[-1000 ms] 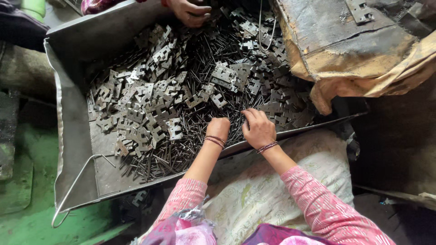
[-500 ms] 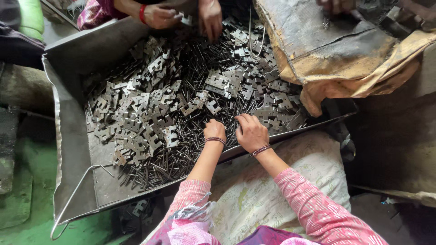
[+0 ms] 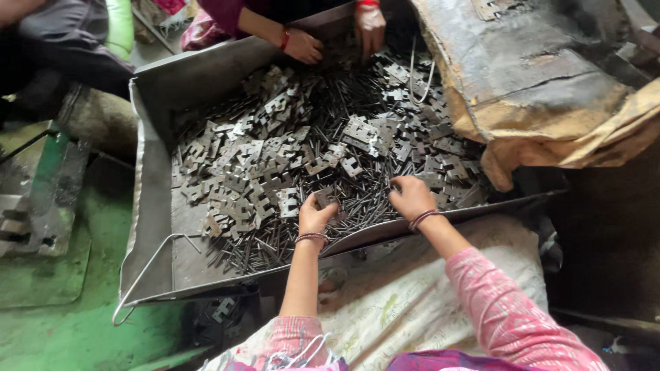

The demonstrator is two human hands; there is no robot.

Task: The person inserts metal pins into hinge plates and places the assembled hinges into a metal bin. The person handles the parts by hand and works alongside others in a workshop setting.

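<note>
A large grey metal tray (image 3: 148,206) holds a heap of notched flat metal plates (image 3: 254,178) mixed with thin dark rods (image 3: 357,203). My left hand (image 3: 315,218) reaches over the near rim, and its fingertips pinch a small notched plate (image 3: 324,197) on the heap. To the right of it, my right hand (image 3: 411,196) lies on the pile with its fingers curled down into plates and rods; what it grips is hidden. Both wrists carry thin bangles and my sleeves are pink.
Another person's two hands (image 3: 302,45) (image 3: 370,24) pick in the tray's far end. A torn brown sack (image 3: 543,103) overhangs the tray's right side. A pale printed cloth sack (image 3: 392,302) lies under my arms. The green floor (image 3: 62,316) and a wire handle (image 3: 141,278) are at the left.
My hands have drawn apart: the left back toward the near rim, the right a little to the right. The other person's hands show further inside the tray's far end.
</note>
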